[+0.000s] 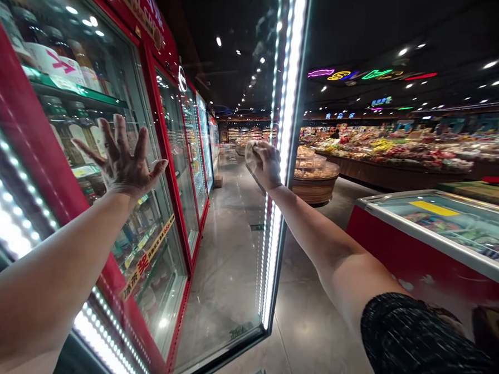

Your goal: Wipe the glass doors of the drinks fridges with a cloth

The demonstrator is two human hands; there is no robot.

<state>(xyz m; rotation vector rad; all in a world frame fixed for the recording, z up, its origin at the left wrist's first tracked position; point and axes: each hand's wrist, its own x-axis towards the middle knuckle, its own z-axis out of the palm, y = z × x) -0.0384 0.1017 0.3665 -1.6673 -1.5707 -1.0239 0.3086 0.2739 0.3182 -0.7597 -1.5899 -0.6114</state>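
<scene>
A glass door (228, 275) with a bright LED strip along its edge stands swung open in front of me. My right hand (268, 164) presses a pale cloth (252, 152) to the glass near that strip, its fingers bent over the cloth. On the left, my left hand (123, 163) is raised with fingers spread and nothing in it. It is in front of a red-framed cooler (148, 81) with bottles on its shelves; whether it touches the glass I cannot tell.
More red-framed coolers (193, 150) run along the left. At the right is a red chest freezer (397, 239) with a glass top. Behind it stand round produce displays (359, 167). A small box (218, 181) sits on the floor by the coolers.
</scene>
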